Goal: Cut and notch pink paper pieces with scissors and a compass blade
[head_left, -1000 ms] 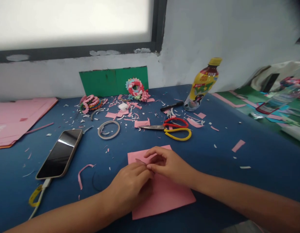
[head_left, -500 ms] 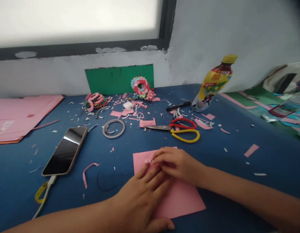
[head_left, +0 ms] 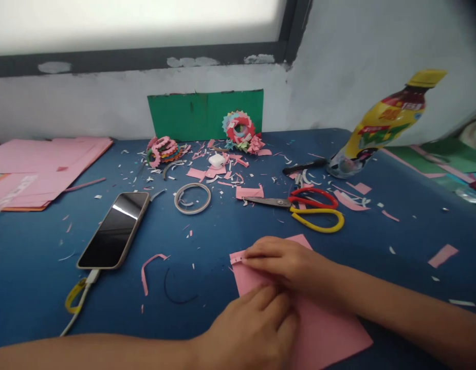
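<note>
A pink sheet of paper lies on the blue table beneath both hands. Near its top left corner is a small pink strip with dark marks. The fingertips of my right hand are pressed together on the end of this strip. My left hand rests lower on the sheet with its fingers curled; whether it grips anything is hidden. Beyond the sheet lie scissors with one red and one yellow handle, their tips on a pink scrap.
A phone with a cable lies left, near a tape roll. Pink sheets are stacked far left. Paper rings, a green board and scraps are at the back. A bottle leans at the right.
The view has shifted, moving most objects rightward. My left hand has drawn back from the strip, its spread fingers now curled. My right hand remains at the strip.
</note>
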`<action>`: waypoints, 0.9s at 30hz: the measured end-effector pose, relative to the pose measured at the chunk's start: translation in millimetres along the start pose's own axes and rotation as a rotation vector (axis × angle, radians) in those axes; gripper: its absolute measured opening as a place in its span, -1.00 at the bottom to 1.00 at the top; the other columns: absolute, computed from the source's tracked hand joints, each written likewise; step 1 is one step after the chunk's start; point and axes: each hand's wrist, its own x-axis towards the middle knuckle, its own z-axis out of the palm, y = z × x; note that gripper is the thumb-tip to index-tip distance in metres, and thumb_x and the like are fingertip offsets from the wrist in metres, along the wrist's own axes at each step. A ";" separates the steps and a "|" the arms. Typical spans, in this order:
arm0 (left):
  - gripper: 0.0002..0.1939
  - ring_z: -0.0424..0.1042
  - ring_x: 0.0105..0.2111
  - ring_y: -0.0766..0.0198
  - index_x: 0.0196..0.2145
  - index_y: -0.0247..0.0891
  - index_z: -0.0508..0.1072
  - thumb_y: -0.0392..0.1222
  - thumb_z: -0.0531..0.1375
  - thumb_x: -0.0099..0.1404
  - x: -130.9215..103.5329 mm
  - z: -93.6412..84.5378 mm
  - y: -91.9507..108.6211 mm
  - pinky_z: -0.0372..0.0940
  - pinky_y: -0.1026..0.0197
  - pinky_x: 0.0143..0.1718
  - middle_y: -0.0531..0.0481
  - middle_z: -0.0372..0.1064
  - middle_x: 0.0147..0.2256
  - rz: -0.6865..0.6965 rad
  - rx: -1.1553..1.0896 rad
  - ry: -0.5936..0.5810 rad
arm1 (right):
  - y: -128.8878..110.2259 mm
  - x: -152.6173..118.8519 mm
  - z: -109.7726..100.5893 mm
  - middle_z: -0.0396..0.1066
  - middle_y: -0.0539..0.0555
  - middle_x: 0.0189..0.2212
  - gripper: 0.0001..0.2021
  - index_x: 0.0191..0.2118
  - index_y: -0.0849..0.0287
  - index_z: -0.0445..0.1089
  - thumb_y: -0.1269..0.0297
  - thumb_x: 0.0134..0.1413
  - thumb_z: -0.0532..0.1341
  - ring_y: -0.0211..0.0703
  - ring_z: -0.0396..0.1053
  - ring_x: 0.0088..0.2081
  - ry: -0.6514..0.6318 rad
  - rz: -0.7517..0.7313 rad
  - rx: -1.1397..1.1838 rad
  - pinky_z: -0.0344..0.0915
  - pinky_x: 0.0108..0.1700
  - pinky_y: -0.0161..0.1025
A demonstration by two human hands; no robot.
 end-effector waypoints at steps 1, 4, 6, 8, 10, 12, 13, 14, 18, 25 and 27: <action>-0.80 0.38 -0.37 0.19 -0.33 -0.38 0.37 -0.34 -0.04 0.26 -3.1 -3.6 -0.9 0.34 0.22 -0.36 -0.12 0.39 -0.36 0.015 0.035 -0.002 | -1.5 -0.1 -1.5 0.41 0.19 -0.15 -0.71 -0.06 0.31 0.34 0.47 0.19 -0.03 -0.21 0.32 -0.09 -0.002 -0.026 -0.029 0.33 -0.07 -0.26; -0.75 0.36 -0.52 0.20 -0.39 -0.38 0.37 -0.41 -0.10 0.24 -14.1 -13.6 -4.9 0.31 0.20 -0.52 -0.13 0.37 -0.46 -0.016 0.192 0.021 | -4.4 0.6 -3.8 0.42 0.19 -0.14 -0.69 -0.04 0.29 0.33 0.47 0.21 -0.07 -0.19 0.32 -0.08 0.015 -0.080 -0.081 0.34 -0.07 -0.21; -0.71 0.42 -0.33 0.10 -0.25 -0.47 0.38 -0.43 -0.11 0.23 -20.1 -17.0 -8.8 0.34 0.12 -0.31 -0.27 0.40 -0.30 -0.067 0.325 0.076 | -3.8 1.3 -2.7 0.42 0.19 -0.14 -0.69 -0.04 0.28 0.33 0.47 0.20 -0.07 -0.19 0.32 -0.07 0.038 -0.075 -0.082 0.34 -0.07 -0.21; -0.67 0.39 -0.15 0.01 -0.15 -0.54 0.35 -0.42 -0.11 0.23 -23.7 -16.5 -12.2 0.28 0.07 -0.14 -0.35 0.38 -0.17 -0.107 0.416 0.120 | -1.7 1.5 0.1 0.41 0.18 -0.13 -0.70 -0.05 0.28 0.33 0.48 0.19 -0.05 -0.19 0.32 -0.07 0.048 -0.059 -0.070 0.34 -0.06 -0.20; -0.66 0.38 -0.11 -0.01 -0.13 -0.55 0.34 -0.40 -0.10 0.23 -25.2 -13.3 -14.3 0.27 0.09 -0.12 -0.35 0.38 -0.15 -0.120 0.451 0.134 | 1.0 1.2 3.0 0.41 0.17 -0.13 -0.71 -0.05 0.28 0.33 0.49 0.18 -0.04 -0.20 0.31 -0.07 0.045 -0.038 -0.047 0.34 -0.05 -0.21; -0.65 0.39 -0.13 0.00 -0.13 -0.54 0.35 -0.40 -0.12 0.23 -25.3 -9.6 -14.8 0.28 0.10 -0.13 -0.34 0.40 -0.16 -0.121 0.465 0.151 | 3.0 1.0 4.5 0.40 0.15 -0.12 -0.72 -0.05 0.27 0.33 0.48 0.18 -0.02 -0.21 0.31 -0.07 0.025 -0.021 -0.021 0.33 -0.03 -0.22; -0.65 0.40 -0.13 0.00 -0.13 -0.54 0.35 -0.39 -0.12 0.23 -25.1 -8.2 -14.7 0.28 0.10 -0.13 -0.33 0.41 -0.16 -0.128 0.468 0.154 | 3.6 1.2 4.6 0.40 0.14 -0.11 -0.72 -0.05 0.27 0.33 0.47 0.18 -0.02 -0.22 0.31 -0.07 0.014 -0.017 -0.017 0.32 -0.03 -0.23; -0.64 0.41 -0.14 0.00 -0.14 -0.54 0.35 -0.38 -0.13 0.24 -24.9 -7.1 -14.6 0.28 0.11 -0.13 -0.33 0.41 -0.16 -0.142 0.470 0.159 | 3.8 1.4 4.2 0.41 0.14 -0.12 -0.72 -0.05 0.27 0.33 0.46 0.19 -0.02 -0.22 0.32 -0.07 -0.001 -0.013 -0.020 0.32 -0.03 -0.24; -0.61 0.43 -0.16 0.01 -0.19 -0.52 0.38 -0.33 -0.18 0.28 -24.0 -6.3 -14.8 0.28 0.09 -0.15 -0.32 0.43 -0.17 -0.201 0.473 0.174 | 4.0 0.4 0.7 0.42 0.15 -0.13 -0.72 -0.08 0.31 0.35 0.46 0.19 -0.03 -0.22 0.33 -0.08 -0.023 -0.001 -0.052 0.33 -0.05 -0.29; -0.62 0.44 -0.19 0.06 -0.23 -0.49 0.38 -0.37 -0.20 0.29 -24.2 -3.6 -16.4 0.21 0.09 -0.13 -0.27 0.46 -0.22 -0.176 0.525 0.224 | 15.5 -16.5 -3.6 0.44 0.12 -0.17 -0.73 -0.11 0.20 0.37 0.46 0.18 -0.01 -0.23 0.35 -0.12 0.054 0.070 -0.061 0.33 -0.08 -0.29; -0.62 0.44 -0.20 0.06 -0.22 -0.48 0.38 -0.36 -0.20 0.29 -24.1 -2.7 -17.1 0.19 0.09 -0.12 -0.24 0.46 -0.22 -0.178 0.529 0.225 | 18.6 -20.4 -4.5 0.43 0.12 -0.20 -0.73 -0.11 0.18 0.37 0.46 0.17 0.00 -0.23 0.35 -0.15 0.052 0.097 -0.078 0.33 -0.12 -0.29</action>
